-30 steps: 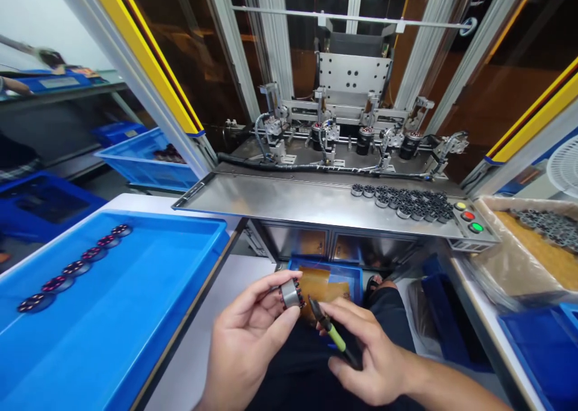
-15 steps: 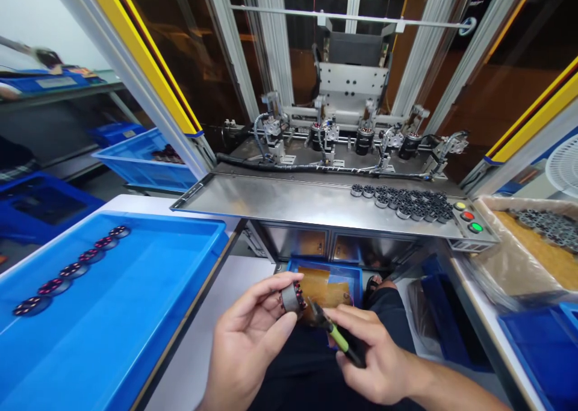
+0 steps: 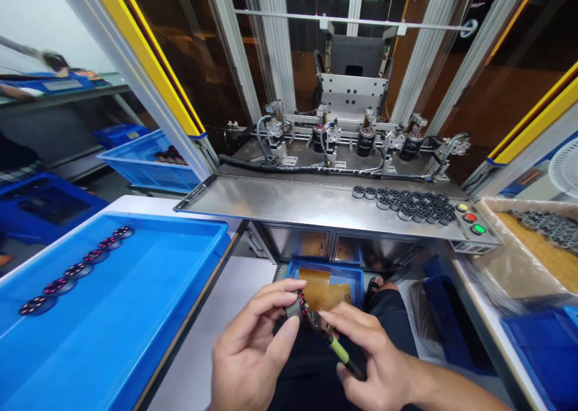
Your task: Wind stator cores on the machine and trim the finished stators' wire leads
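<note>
Between thumb and fingers, my left hand [image 3: 257,342] grips a motor stator [image 3: 294,308], a short grey ring with reddish copper windings facing right. My right hand [image 3: 372,351] is closed around cutting pliers [image 3: 338,349] with black and green handles. The pliers' jaws point up and left and reach the wound side of the stator; whether they close on a wire cannot be made out. To my left, a row of several similar wound stators lies in a blue tray [image 3: 180,266].
A steel ledge [image 3: 271,200] ahead carries several dark unwound cores [image 3: 406,203] and push buttons [image 3: 470,218] at its right end. Behind it stands a winding machine [image 3: 352,92]. A plastic-lined box [image 3: 510,236] of cores is at right; a blue bin [image 3: 359,278] sits below.
The pliers have moved left and slightly down, bringing their jaws to the stator. My left hand has turned the stator slightly, and the camera view has shifted a little.
</note>
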`<state>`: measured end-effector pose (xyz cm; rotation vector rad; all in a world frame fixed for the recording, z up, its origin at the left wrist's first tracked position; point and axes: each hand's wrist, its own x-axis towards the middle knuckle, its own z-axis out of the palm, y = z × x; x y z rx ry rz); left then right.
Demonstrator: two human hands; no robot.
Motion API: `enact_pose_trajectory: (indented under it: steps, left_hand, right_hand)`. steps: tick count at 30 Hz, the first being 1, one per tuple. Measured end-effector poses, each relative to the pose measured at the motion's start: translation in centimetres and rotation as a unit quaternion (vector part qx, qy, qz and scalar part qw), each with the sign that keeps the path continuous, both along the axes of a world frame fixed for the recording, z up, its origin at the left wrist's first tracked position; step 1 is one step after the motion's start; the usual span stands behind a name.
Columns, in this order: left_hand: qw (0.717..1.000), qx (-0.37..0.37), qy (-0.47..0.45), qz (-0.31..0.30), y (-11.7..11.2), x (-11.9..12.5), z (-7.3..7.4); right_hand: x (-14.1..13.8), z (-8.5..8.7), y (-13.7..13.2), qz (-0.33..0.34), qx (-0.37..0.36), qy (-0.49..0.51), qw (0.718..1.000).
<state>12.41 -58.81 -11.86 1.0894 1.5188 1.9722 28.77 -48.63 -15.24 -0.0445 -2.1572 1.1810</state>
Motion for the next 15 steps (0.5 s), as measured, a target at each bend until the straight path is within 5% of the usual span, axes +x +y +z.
enact_pose_trajectory:
  steps: [8, 15]
  left_hand:
    - [1.000, -0.013, -0.014, 0.003, -0.17, 0.34, 0.09]
    - [1.000, -0.027, 0.003, -0.015, -0.27, 0.31, -0.03]
  right_hand:
    - [0.36, -0.08, -0.41, -0.036, 0.003, -0.034, 0.999]
    - [-0.07, -0.16, -0.13, -0.005, -0.021, 0.014, 1.000]
